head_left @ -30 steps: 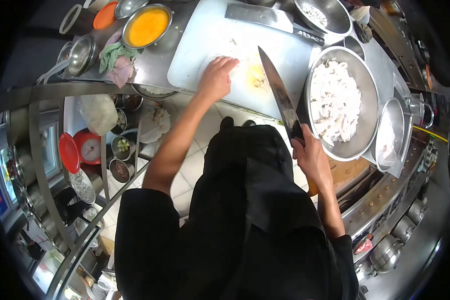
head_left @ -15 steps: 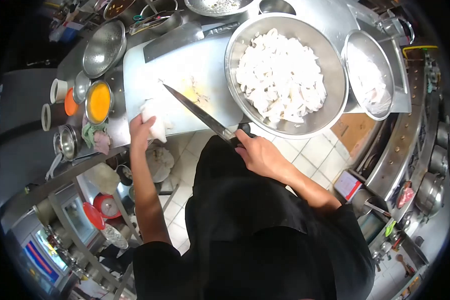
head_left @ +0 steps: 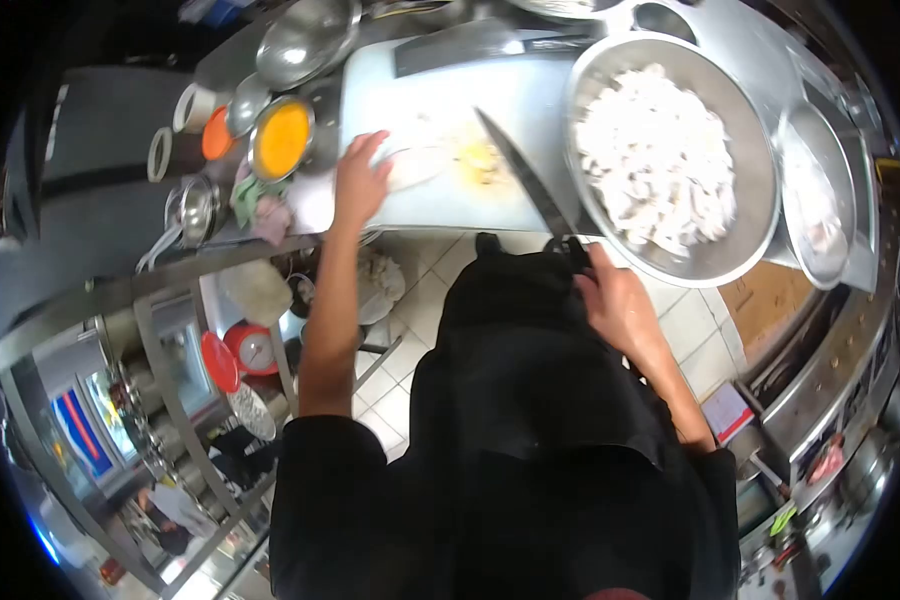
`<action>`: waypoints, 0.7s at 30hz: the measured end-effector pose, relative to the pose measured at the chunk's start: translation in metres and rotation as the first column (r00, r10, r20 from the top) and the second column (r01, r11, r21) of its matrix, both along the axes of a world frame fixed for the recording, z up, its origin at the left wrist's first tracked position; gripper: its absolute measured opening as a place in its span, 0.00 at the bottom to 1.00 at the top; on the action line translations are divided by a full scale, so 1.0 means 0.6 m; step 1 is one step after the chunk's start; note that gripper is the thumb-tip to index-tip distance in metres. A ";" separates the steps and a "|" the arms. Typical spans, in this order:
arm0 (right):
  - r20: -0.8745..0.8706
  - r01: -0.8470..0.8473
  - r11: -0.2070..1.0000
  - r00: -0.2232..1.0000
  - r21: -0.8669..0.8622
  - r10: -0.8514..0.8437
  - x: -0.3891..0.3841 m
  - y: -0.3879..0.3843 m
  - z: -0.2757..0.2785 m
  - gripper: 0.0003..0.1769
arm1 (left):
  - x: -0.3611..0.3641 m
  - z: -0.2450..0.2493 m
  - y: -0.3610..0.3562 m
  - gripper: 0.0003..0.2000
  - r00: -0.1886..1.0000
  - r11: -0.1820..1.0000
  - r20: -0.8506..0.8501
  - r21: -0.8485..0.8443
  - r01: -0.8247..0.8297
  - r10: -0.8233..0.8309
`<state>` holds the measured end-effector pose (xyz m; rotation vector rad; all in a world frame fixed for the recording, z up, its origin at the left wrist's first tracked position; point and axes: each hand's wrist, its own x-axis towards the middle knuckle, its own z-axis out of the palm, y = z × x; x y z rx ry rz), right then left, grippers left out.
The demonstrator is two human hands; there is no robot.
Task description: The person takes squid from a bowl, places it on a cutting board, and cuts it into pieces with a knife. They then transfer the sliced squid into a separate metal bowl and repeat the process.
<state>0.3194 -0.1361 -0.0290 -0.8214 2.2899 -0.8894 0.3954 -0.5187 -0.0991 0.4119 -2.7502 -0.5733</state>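
Note:
In the head view, my left hand (head_left: pixel 362 182) is at the left part of the white cutting board (head_left: pixel 375 90), fingers apart. Its fingertips are right at a flat white piece of food (head_left: pixel 415 166) lying on the board. My right hand (head_left: pixel 615 303) grips the handle of a long knife (head_left: pixel 526 178) near the board's front right corner. The blade points up and left across the board. Yellowish scraps (head_left: pixel 482 160) lie between the white piece and the blade. A cleaver (head_left: pixel 460 50) rests along the board's far edge.
A large steel bowl (head_left: pixel 755 175) of cut white pieces stands right of the board, with a colander (head_left: pixel 842 170) holding a plastic bag beyond it. To the left are a bowl of orange liquid (head_left: pixel 283 137), cloths (head_left: pixel 270 217) and a steel colander (head_left: pixel 305 45).
My left hand has put the white piece down on the board and opened its fingers. The knife remains in my right hand. The view has shifted, so everything appears further right.

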 end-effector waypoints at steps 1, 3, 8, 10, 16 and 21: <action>-0.025 -0.006 0.999 1.000 0.053 0.008 0.006 -0.010 0.000 0.14 | 0.004 -0.003 0.011 0.18 0.997 0.996 -0.070 0.082 -0.031 0.037; -0.044 -0.018 0.987 0.999 0.158 0.025 0.014 -0.041 0.011 0.18 | 0.021 -0.017 0.031 0.16 0.988 0.991 -0.095 0.074 -0.111 0.118; -0.149 -0.066 0.950 0.982 0.306 0.116 0.040 -0.134 -0.024 0.18 | -0.003 -0.051 0.060 0.11 0.950 0.998 -0.310 -0.015 -0.053 0.046; -0.176 -0.084 0.935 0.973 0.344 0.152 0.054 -0.162 -0.034 0.16 | -0.017 -0.068 0.060 0.10 0.951 0.999 -0.308 0.014 -0.032 0.035; -0.152 -0.061 0.845 0.974 0.532 0.166 0.086 -0.202 -0.016 0.15 | -0.028 -0.096 0.052 0.09 0.951 0.996 -0.297 0.063 -0.068 0.084; -0.278 -0.060 0.892 0.939 0.447 0.202 0.045 -0.288 -0.087 0.16 | -0.027 -0.099 0.043 0.10 0.946 0.992 -0.307 0.095 -0.082 0.107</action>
